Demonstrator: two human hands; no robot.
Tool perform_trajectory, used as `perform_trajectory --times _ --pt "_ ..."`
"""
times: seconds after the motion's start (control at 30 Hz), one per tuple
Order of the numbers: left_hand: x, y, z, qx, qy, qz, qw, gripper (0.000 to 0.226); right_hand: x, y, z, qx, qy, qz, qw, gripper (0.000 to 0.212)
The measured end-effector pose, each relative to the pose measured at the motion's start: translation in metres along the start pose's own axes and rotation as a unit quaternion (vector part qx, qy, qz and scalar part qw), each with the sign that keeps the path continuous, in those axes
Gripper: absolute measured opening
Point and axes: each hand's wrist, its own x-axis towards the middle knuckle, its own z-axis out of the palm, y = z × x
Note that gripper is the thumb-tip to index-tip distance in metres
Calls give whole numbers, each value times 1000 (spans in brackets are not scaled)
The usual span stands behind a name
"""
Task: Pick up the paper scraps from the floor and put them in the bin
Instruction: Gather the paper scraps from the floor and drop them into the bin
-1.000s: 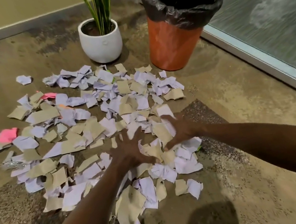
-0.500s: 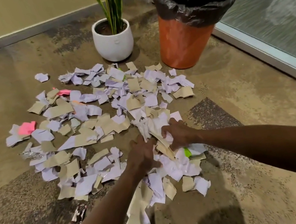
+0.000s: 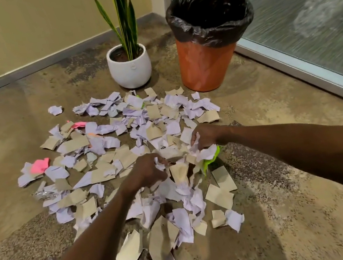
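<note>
Scraps [image 3: 160, 242] nearest the person are lying untouched on the floor [image 3: 289, 212]. Just beyond, the left hand [image 3: 147, 171] and right hand [image 3: 206, 135], flat on the pile a second ago, are now curling their fingers around a gathered bunch [image 3: 180, 168] and lifting it. Past the fingers, the bin [image 3: 207, 64] is waiting, open.

Since a second ago, both hands have closed from flat on the pile into curled grips. The left hand [image 3: 147, 171] and right hand [image 3: 206, 135] now hold a bunch of paper scraps [image 3: 182, 163], lifted clear of the floor [image 3: 289, 212].
</note>
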Motion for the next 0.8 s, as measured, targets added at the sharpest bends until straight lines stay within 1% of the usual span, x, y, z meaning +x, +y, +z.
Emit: perform_trajectory --times 0.07,0.13,0.23,0.33,0.4,0.5,0.57,0.67,0.8 --pt "3 5 -23 13 -34 -9 999 28 -3 -4 -12 -4 1 -7 1000 26" --pt "5 10 -45 54 -72 -9 996 29 -5 -9 -21 -12 19 -11 1000 26" --pt "9 18 -77 122 -104 -4 987 35 -8 -16 -31 -23 68 -8 997 24" --pt "11 31 -108 160 -129 -18 978 40 -12 -27 -39 -36 123 -32 991 21" --pt "14 43 -127 150 -123 -30 981 38 -15 -33 -42 -23 154 -54 986 16" --pt "21 61 -147 133 -90 -12 987 33 -20 -38 -43 21 187 -58 980 15" --pt "26 71 -158 112 -76 -3 991 31 -21 -39 -45 72 193 -38 978 20" --pt "35 84 -167 58 -77 -10 995 29 -25 -37 -53 148 188 2 971 24" --pt "54 93 -173 -34 -54 -17 998 29 -30 -27 -72 252 214 32 943 26"
